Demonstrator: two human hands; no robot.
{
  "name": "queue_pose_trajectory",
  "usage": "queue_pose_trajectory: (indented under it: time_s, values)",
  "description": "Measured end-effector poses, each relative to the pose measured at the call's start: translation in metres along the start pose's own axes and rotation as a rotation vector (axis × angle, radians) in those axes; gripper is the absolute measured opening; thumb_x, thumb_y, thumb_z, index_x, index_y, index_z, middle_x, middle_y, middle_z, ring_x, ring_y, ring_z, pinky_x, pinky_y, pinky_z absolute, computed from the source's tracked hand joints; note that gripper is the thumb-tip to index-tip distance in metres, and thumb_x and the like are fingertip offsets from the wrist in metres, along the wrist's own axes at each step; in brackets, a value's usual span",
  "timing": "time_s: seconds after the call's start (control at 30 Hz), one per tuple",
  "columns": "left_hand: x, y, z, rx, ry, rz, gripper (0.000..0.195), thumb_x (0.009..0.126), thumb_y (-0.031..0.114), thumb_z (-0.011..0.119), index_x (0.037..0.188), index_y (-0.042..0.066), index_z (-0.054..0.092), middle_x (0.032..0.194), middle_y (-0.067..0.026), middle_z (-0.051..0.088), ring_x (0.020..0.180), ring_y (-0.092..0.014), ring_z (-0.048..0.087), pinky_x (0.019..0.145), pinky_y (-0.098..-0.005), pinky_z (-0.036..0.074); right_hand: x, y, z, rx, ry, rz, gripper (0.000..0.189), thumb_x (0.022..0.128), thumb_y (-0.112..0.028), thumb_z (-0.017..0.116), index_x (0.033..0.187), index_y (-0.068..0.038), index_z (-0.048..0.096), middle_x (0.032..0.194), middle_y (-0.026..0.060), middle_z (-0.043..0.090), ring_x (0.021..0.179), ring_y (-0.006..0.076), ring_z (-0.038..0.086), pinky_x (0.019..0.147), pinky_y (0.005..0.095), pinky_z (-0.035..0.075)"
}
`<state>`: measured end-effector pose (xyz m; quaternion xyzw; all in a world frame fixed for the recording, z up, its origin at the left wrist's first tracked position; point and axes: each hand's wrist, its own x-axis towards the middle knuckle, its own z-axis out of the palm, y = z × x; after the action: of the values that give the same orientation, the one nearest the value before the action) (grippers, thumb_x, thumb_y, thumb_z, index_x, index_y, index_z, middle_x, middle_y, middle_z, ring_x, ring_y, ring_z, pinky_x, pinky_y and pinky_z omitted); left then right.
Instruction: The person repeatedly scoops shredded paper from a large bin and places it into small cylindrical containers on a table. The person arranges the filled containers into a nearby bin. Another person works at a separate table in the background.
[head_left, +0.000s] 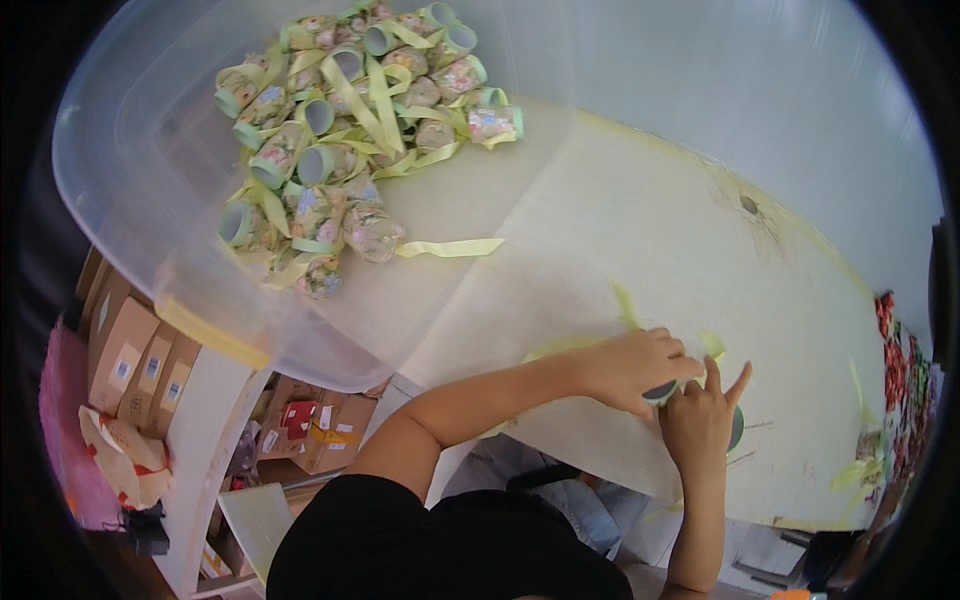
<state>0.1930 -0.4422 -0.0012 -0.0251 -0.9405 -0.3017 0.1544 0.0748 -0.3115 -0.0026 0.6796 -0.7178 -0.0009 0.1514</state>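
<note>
My left hand curls around a small green-rimmed cylinder above the pale worktable. Its dark round opening shows below my fingers. Against the rim of that cylinder rest bent fingers of my right hand, with other fingers sticking out; its thumb and whatever it may pinch are hidden. A second dark green round piece shows partly behind my right hand. Yellow ribbon ends stick out beyond my left hand, and another yellow ribbon piece lies past my fingertips.
A translucent plastic tub at upper left holds several floral, green-rimmed cylinders with yellow ribbons. Cardboard boxes fill shelving at left. At the table's right end lie a ribboned floral piece and a red-and-green heap.
</note>
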Motion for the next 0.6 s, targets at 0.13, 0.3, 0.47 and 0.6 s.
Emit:
queue_pose_trajectory:
  time_s: [0.13,0.3,0.47,0.6]
  values:
    - [-0.007,-0.005,0.003,-0.055,0.136,-0.039,0.062,0.065,0.023,0.074,0.118,0.005,0.049,0.112,-0.0143,0.051,0.108,-0.033,0.045,0.093,-0.0401,0.038,-0.009,0.005,-0.005,0.201,0.016,-0.064,0.017,0.077,-0.019,0.059,0.066,-0.009,0.065,0.073,0.0095,0.063,0.1,0.0261,0.055,0.097,0.0698,0.021]
    - [0.003,0.001,-0.018,-0.008,-0.073,-0.102,0.062,0.068,0.019,0.072,0.125,0.011,0.047,0.121,-0.0149,0.043,0.115,-0.035,0.039,0.098,-0.0423,0.035,-0.021,0.007,0.003,0.141,0.133,-0.261,0.016,0.072,-0.019,0.055,0.076,-0.008,0.067,0.083,0.0063,0.063,0.106,0.0267,0.053,0.1,0.0668,0.022]
    - [0.011,0.018,-0.012,0.122,-0.078,-0.235,0.053,0.065,0.001,0.071,0.115,0.011,0.057,0.127,-0.0148,0.038,0.12,-0.035,0.035,0.098,-0.0417,0.035,-0.044,0.007,0.027,0.129,0.345,-0.342,0.017,0.065,-0.02,0.056,0.069,-0.006,0.064,0.071,0.0066,0.06,0.096,0.0293,0.053,0.106,0.0602,0.02]
    - [0.019,0.031,0.01,0.25,0.004,-0.255,0.043,0.069,0.0,0.067,0.111,0.009,0.059,0.13,-0.0154,0.037,0.122,-0.035,0.034,0.099,-0.0435,0.034,-0.067,-0.011,0.049,0.137,0.467,-0.355,0.016,0.064,-0.021,0.055,0.066,-0.006,0.062,0.069,0.0067,0.058,0.09,0.0278,0.054,0.107,0.0555,0.023]
